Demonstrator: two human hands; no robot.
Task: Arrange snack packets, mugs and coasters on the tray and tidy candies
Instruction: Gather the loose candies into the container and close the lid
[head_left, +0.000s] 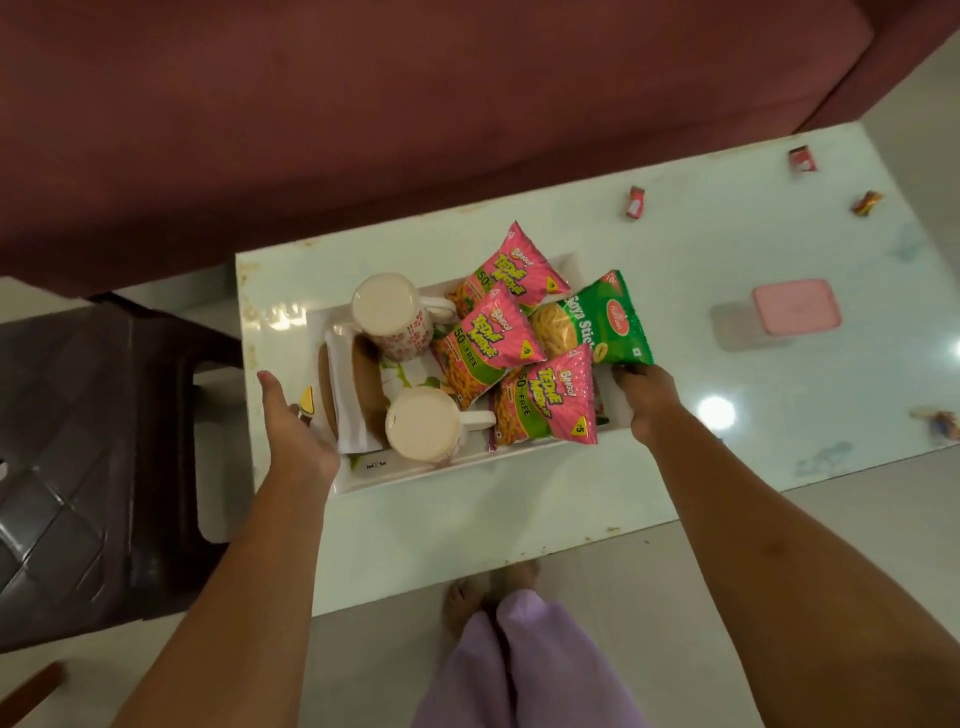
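A white tray (415, 475) sits on the pale table and carries two upturned mugs, one floral mug (392, 318) at the back left and one plain mug (425, 432) at the front. Brown coasters (368, 387) lie between them under a white paper. Three pink snack packets (543, 405) and a green snack packet (597, 322) fill the tray's right side. My left hand (296, 431) holds the tray's left end. My right hand (644, 397) grips the tray's right end just under the green packet. Loose candies (635, 201) lie on the table to the right.
A pink-lidded container (796, 307) stands on the table at the right. More candies lie near the far corner (802, 158), the right edge (866, 202) and the near right edge (943, 423). A dark chair (93, 457) stands left; a maroon sofa (363, 104) is behind.
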